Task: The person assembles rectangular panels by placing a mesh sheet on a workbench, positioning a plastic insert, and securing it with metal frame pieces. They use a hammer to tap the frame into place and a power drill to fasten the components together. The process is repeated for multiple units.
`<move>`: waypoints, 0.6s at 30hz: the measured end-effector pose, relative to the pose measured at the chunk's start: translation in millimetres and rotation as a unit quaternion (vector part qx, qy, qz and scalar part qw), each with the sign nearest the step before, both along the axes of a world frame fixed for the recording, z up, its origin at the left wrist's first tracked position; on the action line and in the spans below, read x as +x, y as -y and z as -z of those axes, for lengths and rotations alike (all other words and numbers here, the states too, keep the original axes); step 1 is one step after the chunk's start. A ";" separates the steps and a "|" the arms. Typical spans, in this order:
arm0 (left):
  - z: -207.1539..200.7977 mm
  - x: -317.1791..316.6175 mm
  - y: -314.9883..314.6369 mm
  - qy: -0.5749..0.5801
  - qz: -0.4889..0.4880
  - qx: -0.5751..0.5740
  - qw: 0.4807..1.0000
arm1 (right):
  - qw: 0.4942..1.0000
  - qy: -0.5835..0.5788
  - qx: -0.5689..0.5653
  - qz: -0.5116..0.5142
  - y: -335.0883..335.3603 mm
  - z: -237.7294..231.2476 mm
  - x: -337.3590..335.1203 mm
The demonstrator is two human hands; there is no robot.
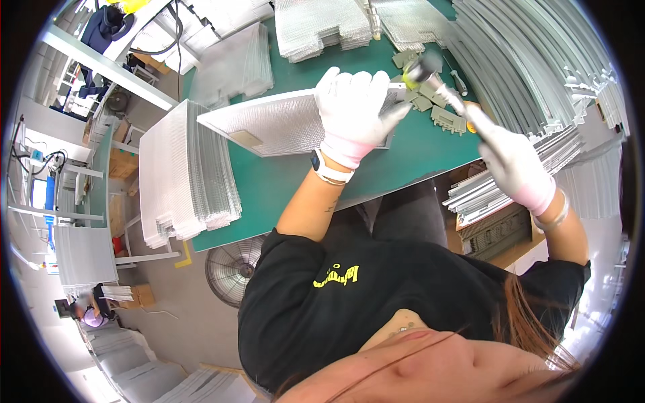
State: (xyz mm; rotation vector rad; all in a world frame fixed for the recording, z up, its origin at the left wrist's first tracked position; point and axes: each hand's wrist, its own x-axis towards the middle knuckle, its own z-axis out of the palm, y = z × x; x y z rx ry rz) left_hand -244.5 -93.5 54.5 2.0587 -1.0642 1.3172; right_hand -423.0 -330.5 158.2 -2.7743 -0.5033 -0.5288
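Observation:
In a white glove, my left hand (351, 111) grips the upper edge of a silver mesh panel (269, 124) in a thin frame. The panel stands tilted on the green table (269, 191), with a small beige patch near its lower left. My right hand (514, 164), gloved too, is closed round the handle of a mallet (424, 69). The mallet's dark head is raised just right of the panel's upper right corner; I cannot tell whether it touches anything. Several grey-green plastic pieces (447, 121) lie beneath and beside the mallet head.
A tall stack of mesh sheets (178, 174) stands at the table's left edge, more sheets (326, 30) along the back. Long metal strips (524, 60) fill the right side. A screwdriver (459, 82) lies by the plastic pieces. On the floor is a fan (232, 272).

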 end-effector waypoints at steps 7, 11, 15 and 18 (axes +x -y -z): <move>-0.9 -8.7 10.9 0.003 0.005 -0.083 0.996 | 0.968 0.087 0.236 0.023 16.7 -15.4 -7.6; -2.8 -13.1 19.2 0.017 -0.011 -0.115 0.993 | 0.962 0.031 0.271 0.009 9.5 1.3 -8.8; -2.8 -15.2 21.4 0.019 -0.010 -0.122 0.992 | 0.965 -0.076 0.243 0.059 5.8 16.1 -7.9; -0.8 -16.6 20.2 0.027 -0.001 -0.117 0.993 | 0.943 -0.151 0.264 0.137 16.7 36.7 -2.9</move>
